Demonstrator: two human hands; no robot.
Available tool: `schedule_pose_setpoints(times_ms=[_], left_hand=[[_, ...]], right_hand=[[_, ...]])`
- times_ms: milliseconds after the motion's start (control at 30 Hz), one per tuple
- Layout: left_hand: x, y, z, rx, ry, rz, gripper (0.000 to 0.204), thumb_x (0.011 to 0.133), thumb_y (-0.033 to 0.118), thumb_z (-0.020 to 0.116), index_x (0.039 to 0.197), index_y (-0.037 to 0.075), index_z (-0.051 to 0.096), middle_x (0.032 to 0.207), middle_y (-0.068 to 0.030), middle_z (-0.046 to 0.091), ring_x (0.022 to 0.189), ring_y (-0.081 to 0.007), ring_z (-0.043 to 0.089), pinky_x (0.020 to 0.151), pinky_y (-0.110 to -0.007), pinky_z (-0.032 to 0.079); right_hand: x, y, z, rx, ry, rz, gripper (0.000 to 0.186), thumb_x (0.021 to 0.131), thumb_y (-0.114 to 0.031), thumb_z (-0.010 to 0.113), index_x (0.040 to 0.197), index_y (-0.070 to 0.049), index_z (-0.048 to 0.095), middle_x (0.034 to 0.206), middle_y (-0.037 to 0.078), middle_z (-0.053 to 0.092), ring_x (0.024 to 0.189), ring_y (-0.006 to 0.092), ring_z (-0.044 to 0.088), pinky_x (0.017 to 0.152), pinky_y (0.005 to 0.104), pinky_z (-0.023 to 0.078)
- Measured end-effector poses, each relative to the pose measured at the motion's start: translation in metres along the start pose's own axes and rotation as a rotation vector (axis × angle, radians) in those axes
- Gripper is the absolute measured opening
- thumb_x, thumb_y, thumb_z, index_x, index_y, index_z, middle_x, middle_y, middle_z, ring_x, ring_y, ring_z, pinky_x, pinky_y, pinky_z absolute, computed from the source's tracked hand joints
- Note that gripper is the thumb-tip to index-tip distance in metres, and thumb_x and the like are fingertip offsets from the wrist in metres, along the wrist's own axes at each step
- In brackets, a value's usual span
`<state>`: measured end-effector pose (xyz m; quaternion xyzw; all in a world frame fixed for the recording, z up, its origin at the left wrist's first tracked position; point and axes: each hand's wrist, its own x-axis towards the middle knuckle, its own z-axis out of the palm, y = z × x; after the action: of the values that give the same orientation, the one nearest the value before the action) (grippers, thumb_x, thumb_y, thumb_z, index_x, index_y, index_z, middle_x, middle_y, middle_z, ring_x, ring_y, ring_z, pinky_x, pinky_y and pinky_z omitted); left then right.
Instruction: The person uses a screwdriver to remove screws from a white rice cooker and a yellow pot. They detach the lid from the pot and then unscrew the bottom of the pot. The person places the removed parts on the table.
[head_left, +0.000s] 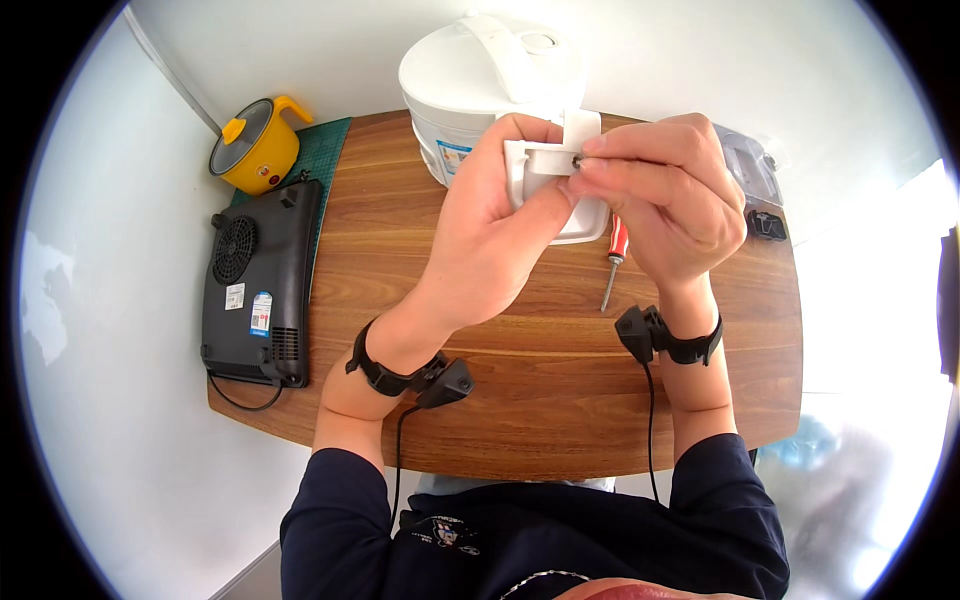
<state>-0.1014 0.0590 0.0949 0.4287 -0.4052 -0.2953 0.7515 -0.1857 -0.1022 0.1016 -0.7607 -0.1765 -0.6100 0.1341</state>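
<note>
My left hand (487, 235) grips a white plastic part (578, 225) in front of a white rice cooker (450, 70), its thumb across the part's lower face. My right hand (670, 190) has thumb and fingers pinched at a small dark metal piece (577, 162), too small to identify, on a narrow strip of the white part. A red-handled screwdriver (618, 240) lies on the wooden table just below the part, between my two forearms, its tip pointing toward me. Both wrists wear black straps with small devices and cables.
At the left, a yellow electric pot (262, 165) stands on a green mat (330, 150), above an upturned black appliance (255, 320) with a fan grille. At the right rear lie a clear plastic tray (750, 170) and a small black object (767, 225) on the wooden table (530, 390). White walls surround the table.
</note>
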Motion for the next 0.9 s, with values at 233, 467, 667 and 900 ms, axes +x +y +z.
schedule_pose_setpoints(times_ms=[233,467,667,900], left_hand=[[0.003,-0.006,-0.007,0.018,-0.008,-0.057,0.036,0.101,0.004,0.057,0.136,0.000,0.050,0.123,-0.0076,0.064,0.113,-0.0125,0.062,0.096,-0.032,0.052],[0.006,-0.009,-0.005,-0.043,0.021,-0.057,0.032,0.100,0.004,0.057,0.132,0.001,0.053,0.122,-0.0067,0.064,0.111,-0.0123,0.062,0.095,-0.032,0.052],[0.008,-0.015,-0.009,-0.053,0.046,-0.073,0.032,0.100,0.003,0.057,0.132,0.001,0.053,0.121,-0.0062,0.065,0.111,-0.0120,0.062,0.095,-0.033,0.052],[0.013,-0.017,-0.004,-0.107,0.123,-0.062,0.031,0.098,0.001,0.054,0.129,-0.001,0.048,0.116,-0.0093,0.063,0.104,-0.0102,0.060,0.088,-0.028,0.052]], right_hand=[[-0.003,0.005,0.002,0.082,-0.048,0.084,0.021,0.069,-0.001,0.086,0.086,-0.011,0.081,0.094,0.000,0.073,0.075,0.0141,0.062,0.060,0.0267,0.048],[-0.006,0.003,0.004,0.118,-0.077,0.194,0.021,0.070,0.002,0.085,0.087,-0.010,0.081,0.094,0.002,0.070,0.077,0.0148,0.062,0.060,0.0266,0.048],[-0.007,0.007,0.006,0.110,-0.118,0.172,0.020,0.070,0.003,0.084,0.085,-0.009,0.079,0.092,0.002,0.069,0.078,0.0167,0.063,0.064,0.0285,0.051],[-0.012,0.012,0.014,0.080,-0.105,0.215,0.018,0.071,0.001,0.084,0.083,-0.009,0.077,0.090,0.001,0.068,0.078,0.0184,0.063,0.064,0.0294,0.051]])
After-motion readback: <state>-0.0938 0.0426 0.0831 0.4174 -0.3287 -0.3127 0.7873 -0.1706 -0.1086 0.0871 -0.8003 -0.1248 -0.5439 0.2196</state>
